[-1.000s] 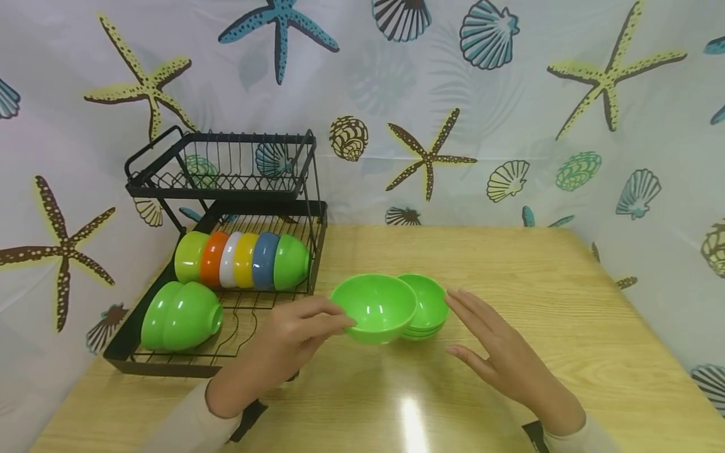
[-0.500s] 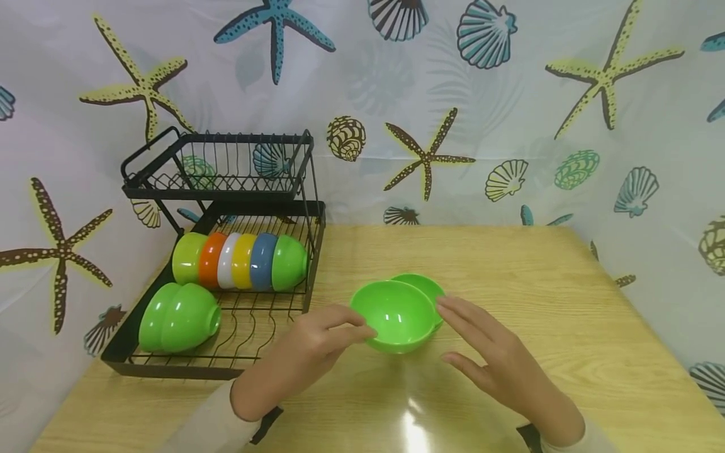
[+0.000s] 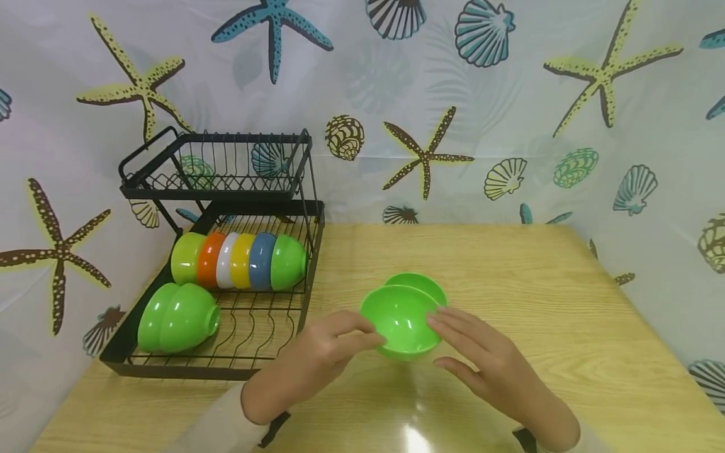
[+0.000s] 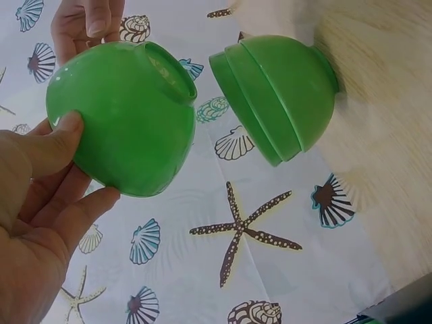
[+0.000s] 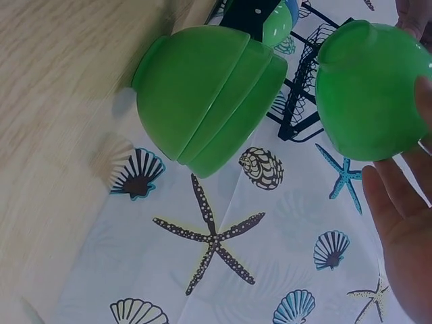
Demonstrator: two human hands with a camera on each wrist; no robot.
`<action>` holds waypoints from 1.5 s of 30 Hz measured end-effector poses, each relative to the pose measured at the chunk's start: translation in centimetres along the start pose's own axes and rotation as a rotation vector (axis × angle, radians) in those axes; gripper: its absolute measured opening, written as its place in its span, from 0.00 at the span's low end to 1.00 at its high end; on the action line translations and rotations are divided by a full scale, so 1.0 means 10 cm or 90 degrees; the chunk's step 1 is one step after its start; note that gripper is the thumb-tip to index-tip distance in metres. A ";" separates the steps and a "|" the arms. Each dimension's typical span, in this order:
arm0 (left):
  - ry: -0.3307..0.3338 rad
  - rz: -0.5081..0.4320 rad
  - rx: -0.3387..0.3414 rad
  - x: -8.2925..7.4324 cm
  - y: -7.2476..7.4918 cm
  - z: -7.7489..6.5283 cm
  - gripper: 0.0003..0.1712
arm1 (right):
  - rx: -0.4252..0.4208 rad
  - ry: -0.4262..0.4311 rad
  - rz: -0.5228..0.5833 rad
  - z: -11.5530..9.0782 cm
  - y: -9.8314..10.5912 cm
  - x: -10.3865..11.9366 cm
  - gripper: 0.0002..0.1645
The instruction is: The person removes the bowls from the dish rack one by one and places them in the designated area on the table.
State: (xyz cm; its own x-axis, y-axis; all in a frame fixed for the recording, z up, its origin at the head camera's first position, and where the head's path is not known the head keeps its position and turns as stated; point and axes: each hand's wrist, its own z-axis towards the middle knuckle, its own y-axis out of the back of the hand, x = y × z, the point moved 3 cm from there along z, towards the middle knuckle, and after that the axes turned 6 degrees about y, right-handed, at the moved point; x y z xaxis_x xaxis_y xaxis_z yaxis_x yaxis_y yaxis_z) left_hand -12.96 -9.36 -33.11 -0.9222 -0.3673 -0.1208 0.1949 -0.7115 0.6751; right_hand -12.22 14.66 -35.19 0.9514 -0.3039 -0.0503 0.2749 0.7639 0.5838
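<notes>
Since a second ago, a green bowl (image 3: pixel 401 318) has shifted toward four o'clock with the left hand (image 3: pixel 328 353), while the right hand (image 3: pixel 484 353) has come in toward eight o'clock.

Nearest are the hands. The left grip is closed, pinching the bowl at its eight-o'clock edge between thumb and fingers. The right grip is spread, fingers nearly straight at the bowl's three-o'clock rim; whether they touch it is unclear. The bowl is round, without a long axis, its mouth tipped up and toward the person, held clear of the table (image 3: pixel 544 283).

Just beyond, at one o'clock from it, an upright stack of green bowls (image 3: pixel 416 280) stands on the table; both wrist views show a gap between, the held bowl higher.

Farther, toward ten o'clock, a black two-tier rack (image 3: pixel 187 370) holds two nested green bowls (image 3: pixel 189 318) and, behind, a row of colored bowls (image 3: pixel 240 261). At twelve hangs a shell-and-starfish cloth (image 3: pixel 527 119).
</notes>
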 end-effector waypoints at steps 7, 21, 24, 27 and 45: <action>0.007 0.014 0.007 -0.03 -0.03 -0.03 0.17 | -0.044 0.040 -0.037 0.01 -0.02 0.01 0.17; 0.012 0.047 0.038 -0.06 -0.04 -0.04 0.16 | -0.064 0.051 -0.052 0.05 0.00 0.05 0.16; -0.003 0.046 0.029 -0.06 -0.04 -0.04 0.16 | -0.066 0.050 -0.057 0.06 0.01 0.06 0.17; -0.013 0.045 0.023 -0.07 -0.03 -0.04 0.16 | -0.070 0.057 -0.056 0.06 0.00 0.06 0.17; 0.011 0.032 0.016 -0.05 0.01 -0.07 0.16 | -0.064 0.063 -0.070 0.06 -0.03 0.03 0.16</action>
State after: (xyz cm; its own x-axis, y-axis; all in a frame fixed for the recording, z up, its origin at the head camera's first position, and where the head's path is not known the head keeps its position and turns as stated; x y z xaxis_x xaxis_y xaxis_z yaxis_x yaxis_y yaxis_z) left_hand -12.27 -9.67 -33.53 -0.9056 -0.4126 -0.0977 0.2326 -0.6762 0.6990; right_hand -12.14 14.01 -34.86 0.9223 -0.3357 -0.1915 0.3863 0.7839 0.4861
